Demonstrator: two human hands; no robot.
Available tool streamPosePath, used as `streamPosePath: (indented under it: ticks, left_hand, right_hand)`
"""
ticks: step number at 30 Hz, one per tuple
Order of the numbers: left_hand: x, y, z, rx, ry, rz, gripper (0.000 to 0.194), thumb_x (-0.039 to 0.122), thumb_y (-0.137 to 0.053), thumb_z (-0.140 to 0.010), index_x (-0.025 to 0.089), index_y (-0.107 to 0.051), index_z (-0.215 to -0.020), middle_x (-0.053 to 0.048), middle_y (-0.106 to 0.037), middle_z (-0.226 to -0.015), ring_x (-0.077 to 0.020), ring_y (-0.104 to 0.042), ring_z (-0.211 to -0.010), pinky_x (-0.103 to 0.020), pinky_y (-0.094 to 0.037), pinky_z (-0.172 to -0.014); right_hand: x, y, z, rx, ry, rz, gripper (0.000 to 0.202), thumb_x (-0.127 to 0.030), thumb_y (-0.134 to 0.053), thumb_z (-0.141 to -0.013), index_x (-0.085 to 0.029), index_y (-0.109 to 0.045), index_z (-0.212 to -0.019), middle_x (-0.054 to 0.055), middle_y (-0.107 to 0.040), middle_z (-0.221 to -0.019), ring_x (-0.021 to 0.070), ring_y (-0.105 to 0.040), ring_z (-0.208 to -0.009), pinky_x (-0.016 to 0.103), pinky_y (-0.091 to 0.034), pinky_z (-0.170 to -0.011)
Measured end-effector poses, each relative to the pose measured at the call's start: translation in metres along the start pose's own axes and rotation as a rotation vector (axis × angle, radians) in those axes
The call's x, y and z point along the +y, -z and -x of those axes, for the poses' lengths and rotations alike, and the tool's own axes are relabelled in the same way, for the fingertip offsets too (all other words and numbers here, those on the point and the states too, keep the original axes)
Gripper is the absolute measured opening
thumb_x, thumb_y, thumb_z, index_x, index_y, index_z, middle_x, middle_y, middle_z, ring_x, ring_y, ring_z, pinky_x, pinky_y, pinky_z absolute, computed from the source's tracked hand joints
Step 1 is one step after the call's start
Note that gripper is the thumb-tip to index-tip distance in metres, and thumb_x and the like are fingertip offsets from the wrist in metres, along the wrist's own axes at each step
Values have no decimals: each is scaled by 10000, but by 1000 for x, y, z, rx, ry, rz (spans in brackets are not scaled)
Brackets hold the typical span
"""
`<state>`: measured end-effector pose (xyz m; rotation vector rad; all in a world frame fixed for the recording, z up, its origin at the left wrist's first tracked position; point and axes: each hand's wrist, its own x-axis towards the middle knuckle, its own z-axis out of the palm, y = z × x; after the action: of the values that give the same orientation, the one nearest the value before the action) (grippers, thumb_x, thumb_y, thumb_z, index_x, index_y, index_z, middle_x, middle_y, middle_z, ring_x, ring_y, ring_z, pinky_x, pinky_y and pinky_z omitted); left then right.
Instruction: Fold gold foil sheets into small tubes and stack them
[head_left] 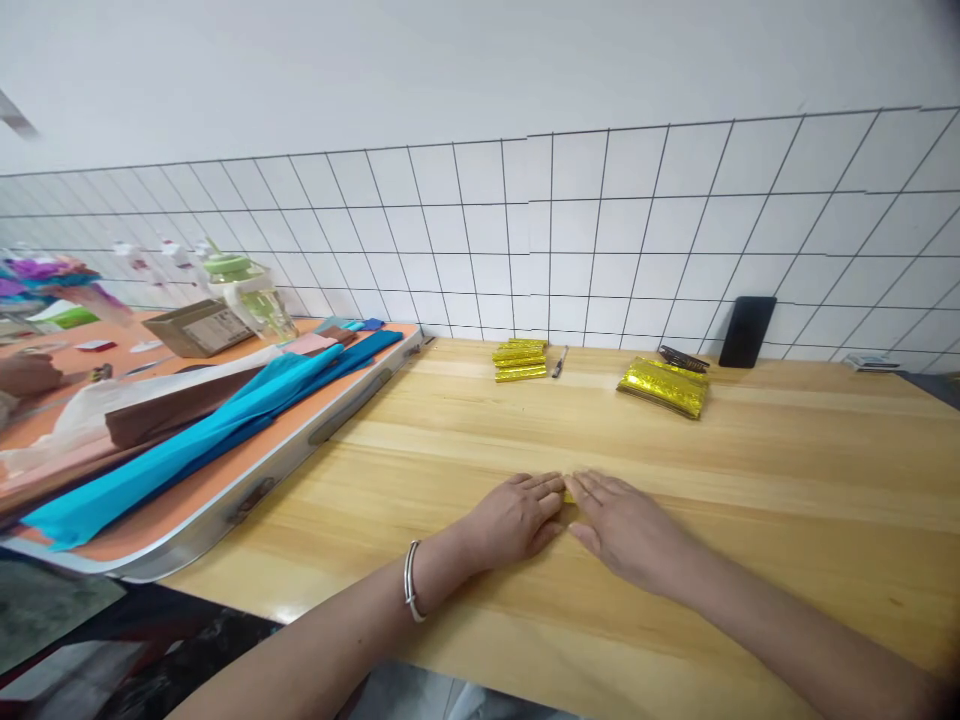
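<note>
A small piece of gold foil paper (568, 490) lies on the wooden table, mostly hidden beneath my fingers. My left hand (517, 518) rests over its left part, palm down, fingers flat and thumb apart. Lying over the right part is my right hand (619, 525), also palm down with its fingers stretched out. The fingertips of both hands almost meet over the foil. Beyond them sit a stack of folded gold foil strips (520, 360) and a wider pack of gold foil (664, 387).
A penlike tool (559, 362) lies near the strips. Behind the foil pack is a black clip-like item (684, 358); a phone (747, 332) leans on the tiled wall. Left, an orange-topped table (187, 515) bears blue sheets (225, 430), a cardboard box (199, 330), a bottle (251, 295) and another person's hand (30, 373).
</note>
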<state>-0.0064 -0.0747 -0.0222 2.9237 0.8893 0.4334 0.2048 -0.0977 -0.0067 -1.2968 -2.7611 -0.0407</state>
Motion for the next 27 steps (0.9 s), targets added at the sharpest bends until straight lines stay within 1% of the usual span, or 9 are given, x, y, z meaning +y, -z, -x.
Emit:
streamPosePath:
  ticks: [3, 6, 9, 13, 18, 21, 23, 25, 27]
  left_hand:
    - [-2, -2, 2, 5, 6, 7, 376, 297, -428, -884, 159, -432, -1234, -110, -489, -1309, -205, -400, -1263, -370, -343, -1022]
    - [-4, -2, 4, -24, 27, 4, 391, 321, -429, -882, 160, -431, -1238, -119, -449, -1350, -220, -377, -1280, -389, -333, -1025]
    - [-6, -1, 5, -42, 46, 24, 376, 334, -421, -887, 173, -446, -1226, -104, -453, -1353, -217, -377, -1281, -384, -330, -1018]
    - [-10, 1, 5, -53, 42, 66, 396, 360, -424, -890, 182, -436, -1244, -97, -457, -1352, -211, -393, -1269, -373, -319, -1013]
    - [-18, 0, 6, -64, 61, 118, 418, 386, -428, -893, 206, -419, -1271, -83, -473, -1340, -210, -415, -1247, -377, -310, -1001]
    - [-21, 2, 5, -66, 62, 132, 421, 400, -423, -898, 211, -416, -1274, -86, -489, -1322, -209, -441, -1220, -387, -283, -1014]
    - [-20, 4, 2, -61, 53, 125, 439, 412, -418, -900, 213, -401, -1291, -87, -505, -1303, -212, -455, -1199, -393, -266, -1017]
    - [-15, 7, -4, -61, 55, 93, 467, 426, -408, -904, 215, -374, -1319, -87, -526, -1272, -221, -477, -1162, -400, -269, -1000]
    - [-6, 8, -12, -79, 68, 38, 488, 447, -395, -906, 217, -360, -1336, -89, -553, -1214, -231, -505, -1099, -405, -288, -965]
  right_hand:
    - [-10, -8, -4, -67, 14, -57, 656, -462, -366, -894, -35, -305, -1388, 173, -307, -1434, 254, -282, -1324, 390, -277, -1085]
    - [-6, -10, 2, -106, 3, -88, 657, -448, -382, -889, -44, -285, -1398, 166, -265, -1451, 251, -242, -1340, 402, -261, -1094]
    - [8, -7, 14, -103, -2, -115, 609, -412, -377, -900, -87, -283, -1407, 144, -303, -1442, 225, -278, -1329, 391, -267, -1092]
    - [27, -6, 33, -102, -29, -132, 593, -391, -378, -905, -111, -266, -1416, 134, -339, -1428, 211, -325, -1308, 382, -293, -1078]
    - [39, -10, 47, -68, -15, -176, 588, -326, -387, -907, -143, -204, -1435, 109, -352, -1428, 197, -338, -1300, 402, -302, -1069]
    - [42, -9, 46, -52, -16, -189, 573, -327, -395, -906, -157, -232, -1428, 101, -378, -1416, 201, -366, -1280, 406, -314, -1056]
    - [43, -6, 42, -29, -15, -201, 543, -315, -406, -902, -161, -286, -1409, 96, -424, -1387, 205, -396, -1255, 398, -330, -1040]
    - [45, -2, 35, -11, -15, -214, 494, -296, -404, -903, -170, -350, -1378, 93, -505, -1318, 204, -465, -1183, 377, -381, -988]
    - [43, 1, 25, 0, -19, -204, 444, -266, -377, -915, -173, -397, -1349, 92, -590, -1207, 195, -538, -1064, 350, -435, -902]
